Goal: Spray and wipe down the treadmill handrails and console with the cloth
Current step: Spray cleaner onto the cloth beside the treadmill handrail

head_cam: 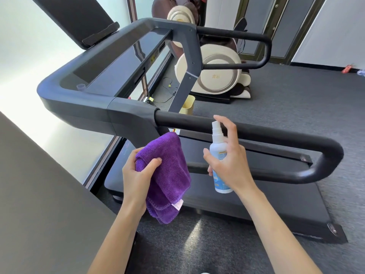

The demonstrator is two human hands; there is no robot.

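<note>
Head view: right hand (229, 161) grips spray bottle (220, 155); left hand (138, 175) holds purple cloth (169, 171).

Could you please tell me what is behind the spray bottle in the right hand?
Behind the spray bottle runs the near handrail, with the treadmill deck lower down. The right hand and bottle cover part of both.

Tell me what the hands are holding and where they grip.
Left hand grips the purple cloth at its bunched upper fold; right hand holds the spray bottle round its body.
</note>
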